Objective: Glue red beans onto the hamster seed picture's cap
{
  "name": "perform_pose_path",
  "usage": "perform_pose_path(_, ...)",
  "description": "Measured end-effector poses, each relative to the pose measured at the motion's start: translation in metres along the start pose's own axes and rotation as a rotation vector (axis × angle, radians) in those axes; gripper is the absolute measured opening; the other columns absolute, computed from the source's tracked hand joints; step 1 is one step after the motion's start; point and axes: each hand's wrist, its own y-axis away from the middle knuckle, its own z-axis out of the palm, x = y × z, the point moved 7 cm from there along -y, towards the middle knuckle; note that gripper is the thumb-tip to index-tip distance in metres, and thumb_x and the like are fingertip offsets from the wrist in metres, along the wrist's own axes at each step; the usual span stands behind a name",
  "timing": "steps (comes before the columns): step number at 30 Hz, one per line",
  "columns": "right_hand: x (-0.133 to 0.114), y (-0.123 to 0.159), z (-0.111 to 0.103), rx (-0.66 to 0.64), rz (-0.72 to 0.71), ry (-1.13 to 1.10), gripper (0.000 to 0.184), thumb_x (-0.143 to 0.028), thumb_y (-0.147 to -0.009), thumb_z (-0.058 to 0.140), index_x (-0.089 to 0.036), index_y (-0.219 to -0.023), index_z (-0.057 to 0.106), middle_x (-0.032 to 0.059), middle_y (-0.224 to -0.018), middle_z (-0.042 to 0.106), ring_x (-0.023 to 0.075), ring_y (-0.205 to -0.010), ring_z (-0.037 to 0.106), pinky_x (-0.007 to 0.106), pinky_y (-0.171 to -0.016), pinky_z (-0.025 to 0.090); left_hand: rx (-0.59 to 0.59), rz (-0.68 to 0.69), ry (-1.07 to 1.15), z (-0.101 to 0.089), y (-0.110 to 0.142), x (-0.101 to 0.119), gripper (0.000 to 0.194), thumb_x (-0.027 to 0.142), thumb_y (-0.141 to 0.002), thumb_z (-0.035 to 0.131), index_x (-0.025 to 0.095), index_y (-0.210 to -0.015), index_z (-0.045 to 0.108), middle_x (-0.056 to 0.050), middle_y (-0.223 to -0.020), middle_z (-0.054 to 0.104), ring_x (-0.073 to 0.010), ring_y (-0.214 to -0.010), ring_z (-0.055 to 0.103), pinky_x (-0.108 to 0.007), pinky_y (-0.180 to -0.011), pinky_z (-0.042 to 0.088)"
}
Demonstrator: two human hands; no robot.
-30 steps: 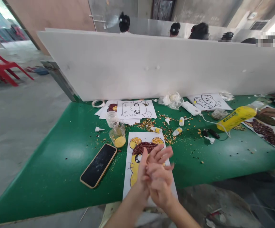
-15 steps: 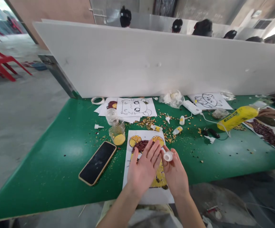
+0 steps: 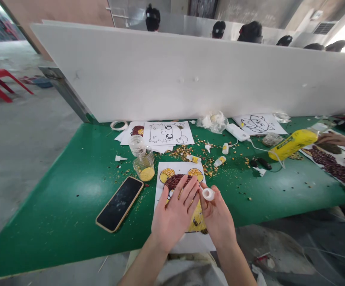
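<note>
My left hand [image 3: 172, 216] is held palm up over the picture, fingers stretched out and nothing in it. Beside it, my right hand [image 3: 217, 214] grips a small white glue bottle [image 3: 208, 194], its round end turned toward me and its tip near my left fingers. Beneath both hands lies a sheet with an animal picture [image 3: 164, 169], filled with dark red beans, yellow grains and corn kernels. My hands cover much of its middle. To the left are a clear jar with yellow grains [image 3: 146, 173] and a phone [image 3: 120, 204].
Scattered kernels [image 3: 184, 151] and small yellow-labelled bottles [image 3: 220, 161] lie beyond the picture. Line drawings [image 3: 169, 133] rest near the white partition [image 3: 160, 75]. On the right are a white power bank [image 3: 238, 132], a yellow bottle [image 3: 294, 143] and another person's hand [image 3: 336, 139] over a bean picture.
The whole view has shifted slightly. My left hand has moved a little away from the right, and its fingers remain spread. The bottle stays in my right hand.
</note>
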Motion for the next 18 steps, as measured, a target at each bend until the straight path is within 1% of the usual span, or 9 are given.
perform_pose_path(2,-0.001,0.001,0.000,-0.012,-0.007,0.011,0.028,-0.031,-0.065,0.079,-0.020,-0.084,0.062,0.0061,-0.098,0.073,0.0122,-0.089,0.068,0.019,-0.079,0.055,-0.001,0.014,-0.103,0.001,0.001,0.001,0.051,0.048,-0.095,0.023,0.023,-0.130,0.049,-0.005,-0.142,0.043,-0.0193,-0.136,0.031,-0.038,-0.116,0.017)
perform_pose_path(4,-0.002,0.003,0.000,-0.033,-0.020,0.032,0.026,-0.032,-0.068,0.077,-0.020,-0.086,0.062,0.0055,-0.098,0.072,0.0120,-0.091,0.068,0.019,-0.080,0.054,0.009,0.039,-0.284,0.002,0.003,0.002,0.044,0.042,-0.093,0.036,0.021,-0.129,0.051,-0.007,-0.139,0.048,-0.0214,-0.134,0.035,-0.039,-0.115,0.020)
perform_pose_path(6,-0.002,0.004,0.000,-0.060,-0.030,0.057,0.024,-0.032,-0.071,0.074,-0.021,-0.088,0.061,0.0042,-0.098,0.072,0.0119,-0.091,0.068,0.020,-0.080,0.054,0.037,0.071,-0.549,0.002,0.006,0.005,0.038,0.031,-0.089,0.049,0.020,-0.125,0.054,-0.008,-0.135,0.052,-0.0227,-0.130,0.041,-0.039,-0.113,0.026)
perform_pose_path(8,-0.001,0.005,0.000,-0.085,-0.034,0.080,0.023,-0.032,-0.074,0.073,-0.022,-0.090,0.059,0.0030,-0.099,0.071,0.0116,-0.089,0.068,0.021,-0.081,0.054,0.074,0.131,-0.841,0.004,0.011,0.009,0.033,0.022,-0.085,0.056,0.021,-0.118,0.058,-0.007,-0.131,0.055,-0.0224,-0.125,0.047,-0.038,-0.109,0.033)
perform_pose_path(10,0.001,0.006,0.001,-0.110,-0.022,0.107,0.022,-0.033,-0.076,0.071,-0.023,-0.090,0.058,0.0024,-0.101,0.070,0.0112,-0.088,0.067,0.022,-0.081,0.054,0.100,0.220,-1.091,0.007,0.015,0.015,0.026,0.019,-0.085,0.056,0.021,-0.110,0.059,-0.007,-0.126,0.058,-0.0210,-0.119,0.052,-0.036,-0.103,0.039)
perform_pose_path(12,0.002,0.006,0.003,-0.141,0.007,0.143,0.022,-0.035,-0.076,0.070,-0.023,-0.089,0.055,0.0018,-0.101,0.069,0.0107,-0.087,0.067,0.022,-0.080,0.054,0.094,0.320,-1.293,0.013,0.018,0.021,0.020,0.018,-0.085,0.055,0.021,-0.104,0.057,-0.007,-0.119,0.061,-0.0194,-0.113,0.054,-0.034,-0.098,0.042)
perform_pose_path(15,0.004,0.006,0.006,-0.197,0.064,0.219,0.026,-0.038,-0.076,0.070,-0.022,-0.087,0.052,-0.0002,-0.093,0.069,0.0099,-0.079,0.067,0.019,-0.070,0.056,0.017,0.422,-1.523,0.023,0.020,0.026,0.019,0.014,-0.085,0.054,0.021,-0.103,0.056,-0.006,-0.112,0.062,-0.0172,-0.106,0.057,-0.031,-0.093,0.044)
perform_pose_path(18,0.003,0.008,0.009,-0.247,0.095,0.310,0.029,-0.041,-0.075,0.069,-0.022,-0.086,0.050,-0.0027,-0.079,0.065,0.0099,-0.069,0.065,0.020,-0.062,0.057,-0.091,0.509,-1.663,0.030,0.021,0.029,0.021,0.012,-0.085,0.053,0.021,-0.105,0.054,-0.006,-0.106,0.063,-0.0163,-0.101,0.058,-0.029,-0.088,0.047)
